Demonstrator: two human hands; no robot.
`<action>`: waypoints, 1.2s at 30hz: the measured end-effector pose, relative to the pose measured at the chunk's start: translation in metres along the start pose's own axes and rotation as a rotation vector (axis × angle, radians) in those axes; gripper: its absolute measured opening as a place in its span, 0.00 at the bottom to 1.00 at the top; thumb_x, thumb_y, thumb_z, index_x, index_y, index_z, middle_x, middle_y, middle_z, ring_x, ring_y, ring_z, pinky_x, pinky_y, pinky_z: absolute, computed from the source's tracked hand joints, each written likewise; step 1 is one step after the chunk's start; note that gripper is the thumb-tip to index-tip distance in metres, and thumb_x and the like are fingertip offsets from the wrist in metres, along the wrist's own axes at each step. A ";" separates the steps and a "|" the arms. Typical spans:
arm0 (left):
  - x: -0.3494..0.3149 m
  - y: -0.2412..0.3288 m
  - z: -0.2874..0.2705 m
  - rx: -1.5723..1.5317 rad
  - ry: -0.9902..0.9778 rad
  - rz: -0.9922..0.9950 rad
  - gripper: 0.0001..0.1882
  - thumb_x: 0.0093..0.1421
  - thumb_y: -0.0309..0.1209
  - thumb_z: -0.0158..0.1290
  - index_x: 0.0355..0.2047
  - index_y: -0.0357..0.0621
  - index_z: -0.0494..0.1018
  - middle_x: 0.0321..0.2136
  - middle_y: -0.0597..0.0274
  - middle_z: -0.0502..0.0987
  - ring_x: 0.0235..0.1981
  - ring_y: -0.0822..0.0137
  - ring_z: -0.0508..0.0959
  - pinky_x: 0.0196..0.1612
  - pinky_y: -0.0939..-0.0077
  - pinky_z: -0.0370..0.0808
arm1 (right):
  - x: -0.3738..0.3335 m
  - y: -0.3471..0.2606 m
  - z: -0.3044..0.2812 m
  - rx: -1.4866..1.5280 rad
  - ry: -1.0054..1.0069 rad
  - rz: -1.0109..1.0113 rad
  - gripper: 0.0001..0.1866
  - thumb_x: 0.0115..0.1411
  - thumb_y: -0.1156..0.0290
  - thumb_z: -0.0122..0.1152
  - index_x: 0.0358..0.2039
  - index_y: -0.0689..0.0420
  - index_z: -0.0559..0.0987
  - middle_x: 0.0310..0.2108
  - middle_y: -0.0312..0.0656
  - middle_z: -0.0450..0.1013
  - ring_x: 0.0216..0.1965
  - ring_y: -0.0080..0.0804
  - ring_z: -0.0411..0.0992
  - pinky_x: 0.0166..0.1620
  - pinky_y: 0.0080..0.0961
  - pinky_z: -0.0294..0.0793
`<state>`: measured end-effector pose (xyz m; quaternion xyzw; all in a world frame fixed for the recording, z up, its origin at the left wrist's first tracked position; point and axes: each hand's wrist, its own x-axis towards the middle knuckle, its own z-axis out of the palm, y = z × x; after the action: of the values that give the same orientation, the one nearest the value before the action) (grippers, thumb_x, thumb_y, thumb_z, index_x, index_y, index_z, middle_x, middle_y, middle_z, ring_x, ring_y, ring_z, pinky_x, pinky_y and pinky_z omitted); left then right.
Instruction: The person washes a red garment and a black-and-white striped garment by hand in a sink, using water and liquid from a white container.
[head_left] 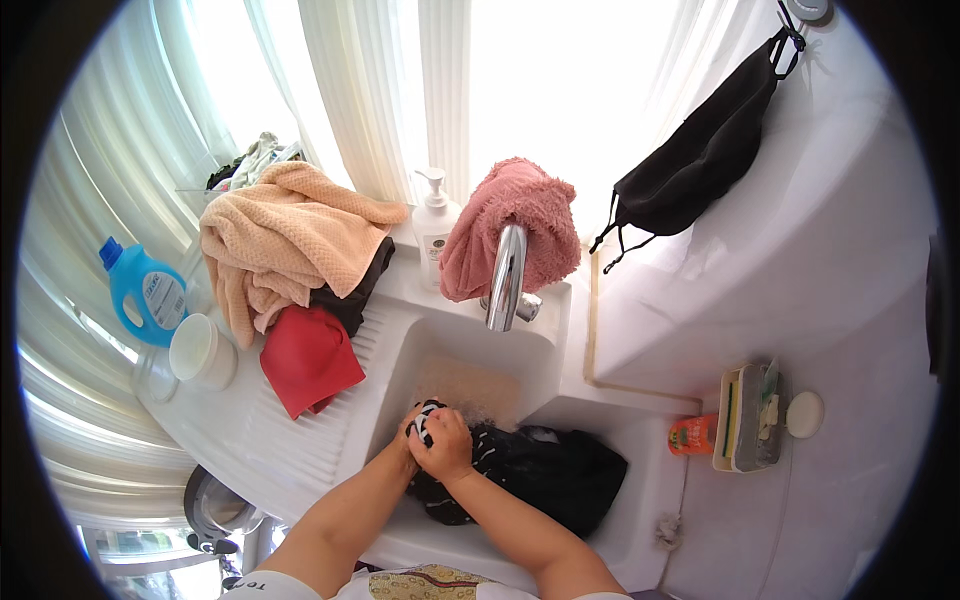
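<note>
1. The left hand [408, 428], partly hidden, and the right hand [445, 448] press together, their grip pinching a bunched black-and-white cloth [424, 424] above the sink [480, 340].
2. From the grip, the black cloth [565, 475] lies toward four o'clock in the sink, long axis roughly ten-to-four; the right hand is nearer. Whether both cloths join, I cannot tell.
3. The faucet [507, 275] stands at one o'clock.

White sink [645, 450] holding black clothing [565, 475].
</note>
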<state>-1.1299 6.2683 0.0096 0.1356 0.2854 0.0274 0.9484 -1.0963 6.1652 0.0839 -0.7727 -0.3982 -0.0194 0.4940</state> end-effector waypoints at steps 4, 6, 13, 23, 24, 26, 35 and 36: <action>-0.005 0.010 0.065 0.249 0.389 0.086 0.11 0.55 0.33 0.50 0.35 0.40 0.74 0.30 0.54 0.78 0.32 0.57 0.78 0.37 0.62 0.76 | 0.036 0.108 -0.014 -0.362 0.258 0.222 0.11 0.49 0.68 0.61 0.25 0.63 0.72 0.29 0.50 0.68 0.34 0.53 0.67 0.37 0.44 0.67; 0.021 0.014 0.051 0.769 0.517 0.444 0.20 0.54 0.31 0.53 0.47 0.39 0.68 0.40 0.48 0.75 0.40 0.49 0.75 0.44 0.58 0.73 | 0.035 0.133 -0.017 -0.296 0.338 0.421 0.23 0.50 0.62 0.64 0.42 0.62 0.68 0.44 0.55 0.64 0.45 0.56 0.63 0.47 0.44 0.65; 0.045 -0.016 0.038 2.057 0.524 0.478 0.37 0.50 0.30 0.55 0.61 0.64 0.58 0.59 0.52 0.57 0.62 0.45 0.53 0.59 0.54 0.59 | 0.011 0.105 0.014 -0.711 -0.331 0.600 0.39 0.45 0.53 0.66 0.58 0.41 0.63 0.66 0.50 0.40 0.64 0.61 0.41 0.56 0.67 0.48; 0.075 0.005 0.018 -0.120 0.290 0.150 0.24 0.63 0.55 0.39 0.42 0.49 0.71 0.39 0.57 0.76 0.41 0.57 0.76 0.46 0.56 0.72 | 0.033 0.108 -0.002 0.231 -0.015 0.429 0.12 0.41 0.66 0.70 0.26 0.55 0.79 0.51 0.47 0.66 0.50 0.48 0.65 0.51 0.37 0.66; 0.068 0.007 0.011 -0.113 0.152 0.093 0.24 0.63 0.55 0.39 0.41 0.50 0.71 0.39 0.57 0.76 0.40 0.57 0.76 0.45 0.57 0.73 | 0.025 0.085 -0.004 0.124 0.022 0.268 0.11 0.41 0.66 0.70 0.25 0.55 0.78 0.53 0.47 0.66 0.51 0.48 0.65 0.52 0.38 0.66; 0.058 0.008 -0.009 -0.107 -0.125 -0.021 0.22 0.63 0.54 0.40 0.40 0.51 0.71 0.38 0.57 0.76 0.39 0.58 0.76 0.43 0.58 0.74 | 0.028 0.025 -0.018 -0.035 -0.053 -0.032 0.10 0.42 0.66 0.69 0.22 0.54 0.77 0.52 0.45 0.66 0.52 0.49 0.64 0.52 0.39 0.65; 0.002 0.007 0.032 0.039 0.101 -0.054 0.13 0.54 0.41 0.49 0.36 0.48 0.74 0.31 0.63 0.77 0.35 0.63 0.77 0.39 0.67 0.76 | 0.022 0.035 -0.006 0.033 0.180 0.288 0.10 0.44 0.68 0.64 0.17 0.60 0.74 0.37 0.46 0.74 0.39 0.45 0.71 0.42 0.38 0.70; -0.004 0.008 0.033 0.031 0.073 -0.006 0.13 0.54 0.41 0.49 0.36 0.49 0.74 0.31 0.63 0.77 0.35 0.64 0.77 0.39 0.67 0.76 | 0.019 0.008 -0.009 0.016 0.143 0.145 0.11 0.43 0.68 0.64 0.16 0.60 0.74 0.39 0.45 0.74 0.41 0.45 0.70 0.43 0.38 0.70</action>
<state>-1.1144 6.2671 0.0403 0.1483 0.3205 0.0252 0.9352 -1.0749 6.1677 0.0908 -0.7922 -0.3051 -0.0357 0.5274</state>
